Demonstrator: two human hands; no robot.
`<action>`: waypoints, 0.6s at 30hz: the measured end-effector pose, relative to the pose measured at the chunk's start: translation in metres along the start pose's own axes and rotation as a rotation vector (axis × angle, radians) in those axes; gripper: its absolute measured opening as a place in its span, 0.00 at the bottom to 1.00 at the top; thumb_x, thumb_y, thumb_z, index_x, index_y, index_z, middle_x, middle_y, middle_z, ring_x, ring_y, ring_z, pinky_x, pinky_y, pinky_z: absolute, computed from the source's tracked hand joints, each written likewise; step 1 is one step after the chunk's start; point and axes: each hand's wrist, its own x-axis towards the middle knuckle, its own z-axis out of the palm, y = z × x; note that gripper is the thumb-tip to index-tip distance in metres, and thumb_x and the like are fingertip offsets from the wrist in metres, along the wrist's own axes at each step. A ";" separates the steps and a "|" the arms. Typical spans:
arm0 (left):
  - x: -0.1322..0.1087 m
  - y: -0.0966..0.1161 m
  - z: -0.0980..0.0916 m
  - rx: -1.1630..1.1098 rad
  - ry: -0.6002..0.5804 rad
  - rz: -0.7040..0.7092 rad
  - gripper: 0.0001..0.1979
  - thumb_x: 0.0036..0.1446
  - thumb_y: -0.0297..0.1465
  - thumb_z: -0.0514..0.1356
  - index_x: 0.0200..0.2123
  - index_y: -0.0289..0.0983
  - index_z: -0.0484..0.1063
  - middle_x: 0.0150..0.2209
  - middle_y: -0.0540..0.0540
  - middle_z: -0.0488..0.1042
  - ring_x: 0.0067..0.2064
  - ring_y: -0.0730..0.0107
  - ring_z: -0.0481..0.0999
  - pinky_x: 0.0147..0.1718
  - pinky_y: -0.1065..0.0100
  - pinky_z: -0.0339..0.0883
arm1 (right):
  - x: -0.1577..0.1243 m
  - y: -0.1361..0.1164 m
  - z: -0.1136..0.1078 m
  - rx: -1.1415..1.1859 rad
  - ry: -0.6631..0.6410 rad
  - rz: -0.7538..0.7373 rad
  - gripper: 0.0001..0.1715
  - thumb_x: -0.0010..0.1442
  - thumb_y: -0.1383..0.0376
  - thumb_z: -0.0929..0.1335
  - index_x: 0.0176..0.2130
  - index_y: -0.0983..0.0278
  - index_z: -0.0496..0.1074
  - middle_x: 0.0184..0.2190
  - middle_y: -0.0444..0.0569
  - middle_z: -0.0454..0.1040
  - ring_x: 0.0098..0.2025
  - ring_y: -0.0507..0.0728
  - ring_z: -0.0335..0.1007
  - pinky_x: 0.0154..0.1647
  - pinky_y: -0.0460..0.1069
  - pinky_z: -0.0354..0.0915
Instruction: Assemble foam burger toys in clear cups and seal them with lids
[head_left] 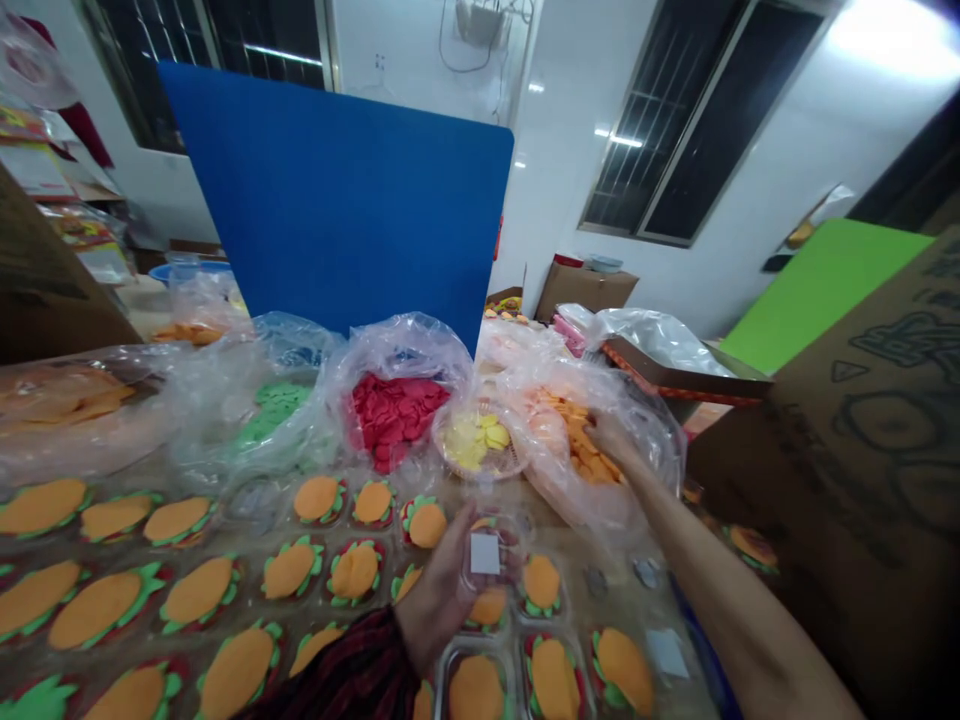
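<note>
My left hand [439, 590] is closed around a small clear plastic box [506, 550] with a white square label on it, above the table. My right hand [606, 442] reaches into an open clear bag [652, 410] of orange foam-like pieces [581, 440]; its fingers are blurred among the pieces. Below and around my left hand stand rows of clear trays with toy burgers, one burger [541, 583] just right of the box. Between the bags, near my left hand, sits a basket [517, 462] with yellow round pieces [480, 440].
Bags of red pieces [394, 410] and green pieces [277, 410] stand along the table's back. Behind them rises a blue board [352, 210]. A large cardboard box [840, 480] borders the right side, near my right arm. An open shallow box [675, 370] lies behind the orange pieces.
</note>
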 end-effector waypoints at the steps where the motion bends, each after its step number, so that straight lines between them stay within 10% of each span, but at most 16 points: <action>1: 0.001 0.001 0.001 -0.014 -0.036 0.005 0.19 0.54 0.46 0.53 0.35 0.34 0.66 0.27 0.44 0.74 0.25 0.67 0.73 0.26 0.67 0.66 | 0.000 -0.004 -0.004 -0.045 0.011 0.012 0.07 0.43 0.67 0.66 0.18 0.62 0.63 0.16 0.41 0.63 0.23 0.52 0.61 0.26 0.46 0.57; 5: 0.005 0.004 0.000 -0.045 -0.094 0.020 0.21 0.55 0.47 0.51 0.33 0.34 0.66 0.27 0.44 0.72 0.24 0.68 0.72 0.27 0.65 0.65 | -0.031 -0.034 -0.010 -0.057 -0.037 -0.009 0.04 0.45 0.65 0.67 0.25 0.63 0.65 0.21 0.43 0.65 0.26 0.52 0.61 0.27 0.45 0.57; 12: 0.005 0.003 -0.002 -0.126 -0.087 0.058 0.25 0.52 0.50 0.54 0.39 0.32 0.69 0.31 0.41 0.74 0.30 0.64 0.73 0.32 0.61 0.66 | -0.113 -0.101 0.028 0.276 -0.688 -0.121 0.09 0.55 0.60 0.65 0.34 0.62 0.61 0.26 0.42 0.67 0.27 0.51 0.64 0.27 0.45 0.60; 18: -0.013 0.010 -0.009 -0.253 0.002 0.048 0.17 0.52 0.42 0.59 0.35 0.33 0.70 0.29 0.43 0.75 0.30 0.66 0.73 0.34 0.63 0.65 | -0.145 -0.121 0.063 -0.243 -0.488 -0.456 0.04 0.53 0.72 0.66 0.31 0.63 0.69 0.36 0.49 0.70 0.42 0.57 0.64 0.45 0.53 0.59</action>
